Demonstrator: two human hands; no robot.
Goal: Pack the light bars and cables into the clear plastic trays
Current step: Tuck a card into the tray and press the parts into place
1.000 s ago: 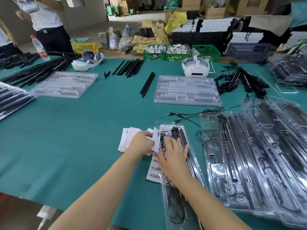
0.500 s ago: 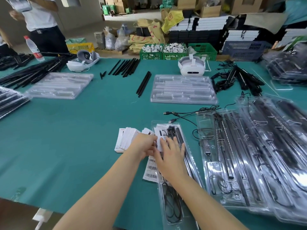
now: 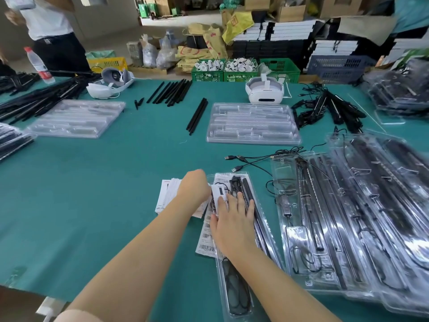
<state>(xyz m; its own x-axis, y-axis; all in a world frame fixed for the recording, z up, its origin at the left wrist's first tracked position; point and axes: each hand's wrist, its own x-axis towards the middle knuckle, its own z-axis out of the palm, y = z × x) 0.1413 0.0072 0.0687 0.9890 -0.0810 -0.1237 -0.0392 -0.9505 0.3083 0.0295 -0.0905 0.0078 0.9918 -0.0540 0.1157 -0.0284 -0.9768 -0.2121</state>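
Pressing the right hand (image 3: 234,219) flat on the tray (image 3: 267,231), left hand (image 3: 193,185) pinching a card (image 3: 219,191).

You will find almost nothing legible here. The white paper sheet (image 3: 205,238) under your clear plastic tray carries black barcodes with lines of print too small to read. The fanned stack of white cards (image 3: 167,196) shows red and black lettering at its edges, blurred beyond reading. The yellow bag (image 3: 239,25) at the back bears red characters you cannot make out.
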